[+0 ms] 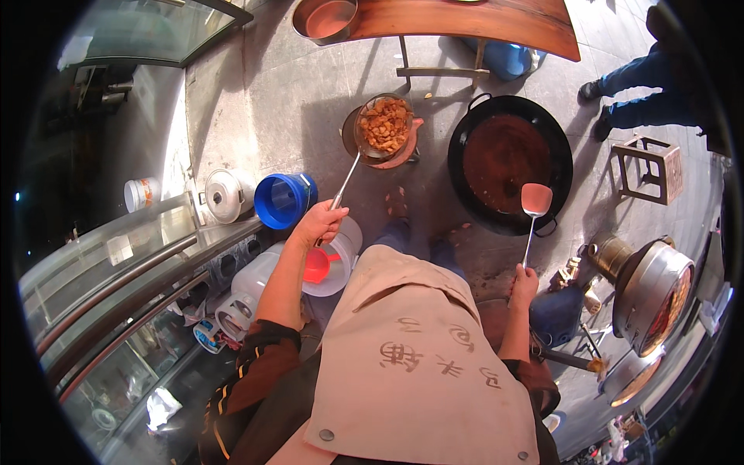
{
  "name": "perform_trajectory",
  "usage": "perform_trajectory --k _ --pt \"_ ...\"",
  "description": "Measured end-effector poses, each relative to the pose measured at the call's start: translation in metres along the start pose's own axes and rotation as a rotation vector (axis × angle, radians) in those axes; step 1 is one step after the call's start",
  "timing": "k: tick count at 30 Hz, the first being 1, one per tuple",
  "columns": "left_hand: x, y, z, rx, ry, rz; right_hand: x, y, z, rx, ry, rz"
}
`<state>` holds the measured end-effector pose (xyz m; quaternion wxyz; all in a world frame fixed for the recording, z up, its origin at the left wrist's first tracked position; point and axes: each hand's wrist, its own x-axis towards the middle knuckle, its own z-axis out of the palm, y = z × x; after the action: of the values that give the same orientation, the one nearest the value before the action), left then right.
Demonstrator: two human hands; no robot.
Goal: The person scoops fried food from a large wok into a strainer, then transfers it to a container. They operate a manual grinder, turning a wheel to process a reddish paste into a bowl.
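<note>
My left hand (326,223) grips the handle of a metal skimmer (361,150). Its round bowl carries a heap of browned fried pieces (383,125) and hangs over a metal pot (349,131) and a reddish basin (411,145), both partly hidden by it. In my right hand (525,285) is the handle of a wok spatula (536,199). Its flat blade overlaps the near right part of a large black wok (459,192); whether it touches the wok cannot be told. Dark reddish oil (505,157) with small bits lies in the wok.
A wooden table (465,20) with a metal pot (325,20) stands beyond. Left are a blue bucket (285,200), a lidded pot (225,196) and a white bucket with a red ladle (317,265). Right are a stool (648,171), steamers (651,296) and a person's legs (639,81).
</note>
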<state>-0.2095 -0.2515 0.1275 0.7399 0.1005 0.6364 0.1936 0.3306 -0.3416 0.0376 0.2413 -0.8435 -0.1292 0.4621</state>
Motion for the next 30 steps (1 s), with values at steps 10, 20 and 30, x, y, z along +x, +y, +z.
perform_trajectory --k 10,20,30 --pt "0.033 0.051 -0.105 0.300 0.072 0.066 -0.011 -0.014 0.030 -0.088 0.000 -0.012" --pt "0.099 0.100 -0.149 1.184 0.218 0.310 -0.032 -0.019 0.056 -0.060 0.041 0.007" --pt "0.096 0.157 -0.106 1.787 0.215 0.398 -0.055 -0.020 0.089 -0.040 0.036 0.060"
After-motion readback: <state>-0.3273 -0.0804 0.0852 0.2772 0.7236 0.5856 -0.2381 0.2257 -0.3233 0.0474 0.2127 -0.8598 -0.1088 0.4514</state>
